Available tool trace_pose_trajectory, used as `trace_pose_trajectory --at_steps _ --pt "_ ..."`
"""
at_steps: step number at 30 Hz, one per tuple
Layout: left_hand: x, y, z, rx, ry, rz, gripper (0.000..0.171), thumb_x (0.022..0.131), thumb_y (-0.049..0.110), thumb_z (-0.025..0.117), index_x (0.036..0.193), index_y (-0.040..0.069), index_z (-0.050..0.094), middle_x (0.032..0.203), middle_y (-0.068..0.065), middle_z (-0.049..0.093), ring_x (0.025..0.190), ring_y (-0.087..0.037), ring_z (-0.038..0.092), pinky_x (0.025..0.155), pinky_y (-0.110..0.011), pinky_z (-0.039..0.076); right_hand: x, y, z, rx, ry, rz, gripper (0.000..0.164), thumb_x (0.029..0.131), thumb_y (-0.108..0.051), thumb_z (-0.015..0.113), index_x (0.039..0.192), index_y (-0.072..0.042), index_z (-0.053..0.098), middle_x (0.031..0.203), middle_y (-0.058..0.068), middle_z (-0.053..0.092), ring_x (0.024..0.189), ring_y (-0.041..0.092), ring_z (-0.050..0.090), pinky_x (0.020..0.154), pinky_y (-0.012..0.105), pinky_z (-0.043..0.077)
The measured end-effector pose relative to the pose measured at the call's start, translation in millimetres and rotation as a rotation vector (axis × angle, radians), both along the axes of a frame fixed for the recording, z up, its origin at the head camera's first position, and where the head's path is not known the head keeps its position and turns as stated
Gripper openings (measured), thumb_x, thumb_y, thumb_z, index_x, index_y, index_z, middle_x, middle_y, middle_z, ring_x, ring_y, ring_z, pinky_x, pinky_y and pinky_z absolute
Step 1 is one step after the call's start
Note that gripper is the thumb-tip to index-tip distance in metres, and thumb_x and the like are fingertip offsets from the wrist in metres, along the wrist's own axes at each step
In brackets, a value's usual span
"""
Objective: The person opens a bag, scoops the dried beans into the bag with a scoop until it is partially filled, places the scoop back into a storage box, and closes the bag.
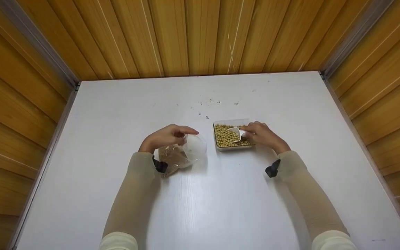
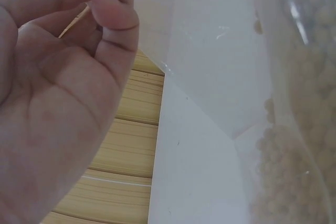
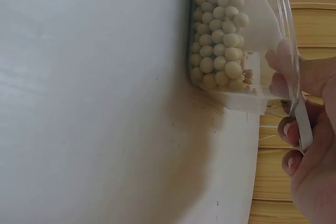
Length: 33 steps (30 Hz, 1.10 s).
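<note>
My left hand pinches the upper edge of a clear plastic bag. Round, pale beans fill its lower part, as the left wrist view shows. To the right of the bag stands a clear rectangular container holding many yellowish soybeans. A white scoop dips into them, its blade partly among the beans. My right hand grips the scoop's handle over the container's right side; the right wrist view has the fingers curled round that handle.
Both things stand on a white table. Small dark specks mark its surface behind the container. Wood-patterned panels enclose the table at the back and on both sides. Each wrist wears a black strap-on camera.
</note>
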<state>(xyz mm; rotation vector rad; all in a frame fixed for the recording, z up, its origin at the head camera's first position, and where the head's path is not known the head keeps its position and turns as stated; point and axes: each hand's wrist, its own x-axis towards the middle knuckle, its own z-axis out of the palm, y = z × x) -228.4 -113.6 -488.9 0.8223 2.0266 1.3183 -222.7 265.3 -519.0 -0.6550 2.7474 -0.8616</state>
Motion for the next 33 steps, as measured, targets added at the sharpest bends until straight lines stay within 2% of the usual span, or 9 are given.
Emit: trace_pose_trajectory --at_steps 7,13,17,22,26,33 --pt "2.5 0 4.5 -0.013 0.007 -0.001 0.045 0.091 -0.004 0.050 0.135 0.004 0.055 0.133 -0.017 0.056 0.071 -0.013 0.044 0.068 -0.029 0.041 -0.1 2 -0.3 -0.002 -0.029 0.006 0.032 0.097 -0.013 0.053 0.125 -0.001 0.062 0.103 0.015 0.065 0.098 0.031 0.050 0.095 0.050 0.028" --pt "11.6 2 22.4 -0.013 -0.005 0.007 0.046 0.090 -0.007 0.047 0.134 0.004 0.057 0.127 -0.020 0.056 0.073 -0.014 0.045 0.070 -0.032 0.040 -1.2 4 2.9 -0.010 -0.041 0.031 0.034 0.098 -0.013 0.052 0.127 0.002 0.059 0.113 0.020 0.063 0.109 0.037 0.050 0.102 0.058 0.024" --pt "14.7 2 29.3 0.000 -0.006 0.003 0.045 0.090 -0.007 0.047 0.133 0.003 0.056 0.131 -0.022 0.054 0.075 -0.015 0.046 0.072 -0.034 0.041 -2.1 5 4.4 -0.008 -0.021 0.056 0.033 0.097 -0.010 0.052 0.126 0.004 0.059 0.114 0.022 0.063 0.110 0.040 0.050 0.100 0.059 0.025" --pt "14.2 1 29.0 0.007 -0.007 -0.002 0.046 0.089 -0.008 0.046 0.134 0.001 0.055 0.133 -0.022 0.054 0.075 -0.016 0.046 0.070 -0.028 0.040 -2.9 7 3.8 -0.041 -0.052 0.059 0.033 0.098 -0.012 0.051 0.126 0.004 0.059 0.114 0.022 0.062 0.112 0.039 0.048 0.101 0.057 0.022" --pt "13.9 1 28.7 0.010 -0.012 0.001 0.047 0.089 -0.008 0.046 0.134 0.003 0.056 0.132 -0.021 0.055 0.074 -0.018 0.046 0.066 -0.022 0.039 -2.3 9 3.5 -0.067 -0.092 0.046 0.034 0.098 -0.012 0.051 0.128 0.003 0.058 0.116 0.022 0.062 0.115 0.039 0.047 0.104 0.059 0.019" --pt "13.5 1 28.6 0.013 -0.025 0.003 0.047 0.089 -0.009 0.046 0.133 0.001 0.055 0.135 -0.020 0.053 0.075 -0.019 0.046 0.067 -0.020 0.040 -3.4 10 4.2 -0.089 -0.095 0.041 0.033 0.097 -0.010 0.052 0.127 0.002 0.060 0.110 0.021 0.063 0.108 0.037 0.049 0.103 0.059 0.020"
